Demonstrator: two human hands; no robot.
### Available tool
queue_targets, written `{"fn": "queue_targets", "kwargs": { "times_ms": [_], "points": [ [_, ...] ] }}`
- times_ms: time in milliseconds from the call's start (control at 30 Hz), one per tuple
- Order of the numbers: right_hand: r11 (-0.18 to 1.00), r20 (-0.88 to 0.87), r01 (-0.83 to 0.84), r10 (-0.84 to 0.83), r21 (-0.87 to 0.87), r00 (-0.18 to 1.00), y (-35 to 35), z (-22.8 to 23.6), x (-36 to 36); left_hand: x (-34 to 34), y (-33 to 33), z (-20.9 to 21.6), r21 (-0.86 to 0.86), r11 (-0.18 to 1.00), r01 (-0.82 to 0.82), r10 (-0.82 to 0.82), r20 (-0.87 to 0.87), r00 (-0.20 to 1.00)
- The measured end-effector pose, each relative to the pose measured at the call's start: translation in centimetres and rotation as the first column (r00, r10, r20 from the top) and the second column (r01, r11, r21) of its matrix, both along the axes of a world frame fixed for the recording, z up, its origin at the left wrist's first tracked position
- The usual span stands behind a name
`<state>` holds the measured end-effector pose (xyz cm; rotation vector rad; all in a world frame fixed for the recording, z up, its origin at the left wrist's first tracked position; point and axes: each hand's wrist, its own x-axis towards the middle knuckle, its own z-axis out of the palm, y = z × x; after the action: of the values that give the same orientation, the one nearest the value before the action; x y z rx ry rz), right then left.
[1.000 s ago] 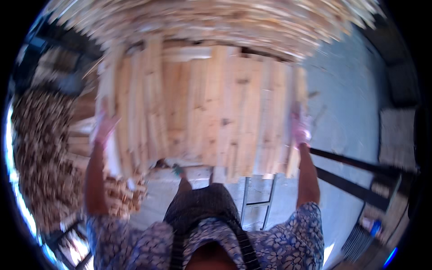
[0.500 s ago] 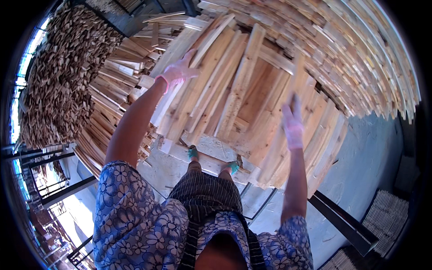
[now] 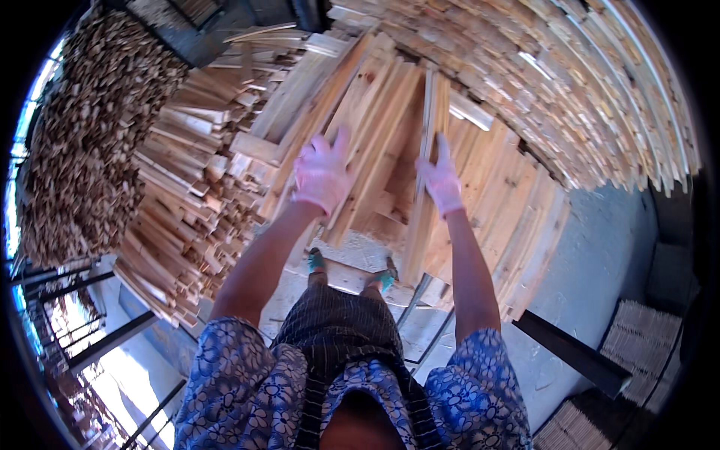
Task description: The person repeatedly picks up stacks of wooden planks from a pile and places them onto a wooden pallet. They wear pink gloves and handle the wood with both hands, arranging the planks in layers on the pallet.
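We cannot make out what carries the layer of planks point(image 3: 484, 184): the wood hides most of it, and only a dark beam point(image 3: 574, 352) pokes out near the layer's near right corner. The tall stack of boards point(image 3: 525, 82) behind the far edge is cut off at the top of the view, and the pile of short wood pieces point(image 3: 97, 127) at far left is too small and crowded to tell apart. Our forearms cover parts of the planks at the near edge.

Our left hand point(image 3: 322, 172), in a pink glove, is spread wide over the left part of the layer; we cannot tell whether its fingertips touch the wood. Our right hand point(image 3: 441, 180), gloved alike, is at a long board point(image 3: 418, 225) running from far to near edge, its thumb apart from the straight fingers; we cannot tell whether it grips. Left of that board, darker brown wood point(image 3: 396, 176) shows in a gap. Loose planks point(image 3: 187, 172) lie heaped beyond the layer's left edge.
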<state>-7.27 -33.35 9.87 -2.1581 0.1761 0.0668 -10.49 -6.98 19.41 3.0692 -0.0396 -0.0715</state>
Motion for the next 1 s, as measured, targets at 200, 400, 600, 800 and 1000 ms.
{"fn": "queue_targets", "kwargs": {
  "times_ms": [200, 400, 600, 800, 1000],
  "points": [
    [0.849, -0.335, -0.205, 0.036, -0.487, 0.942, -14.9, 4.0, -9.9, 0.0, -0.8, -4.7, 0.186, 0.982, -0.012, 0.031, -0.100, 0.995],
    [0.575, -0.533, -0.527, 0.178, -0.626, 0.827, -23.6, 8.6, -2.6, 1.3, 0.1, -1.7, -0.061, 0.982, -0.177, 0.165, -0.170, 0.972],
    [0.521, -0.524, -0.556, 0.225, -0.647, 0.821, -28.2, 4.9, 1.2, -0.8, -6.9, -1.1, -0.452, 0.891, 0.043, -0.027, 0.041, 0.999],
    [0.480, -0.379, -0.518, 0.361, -0.708, 0.852, -30.2, 2.5, 4.4, 1.4, -19.2, -8.4, 0.070, 0.996, -0.060, 0.074, -0.212, 0.975],
    [0.529, -0.341, -0.413, 0.233, -0.741, 0.911, -29.9, 3.1, 3.4, 6.4, -22.4, -10.2, 0.015, 0.940, -0.341, 0.341, -0.082, 0.936]
  ]
}}
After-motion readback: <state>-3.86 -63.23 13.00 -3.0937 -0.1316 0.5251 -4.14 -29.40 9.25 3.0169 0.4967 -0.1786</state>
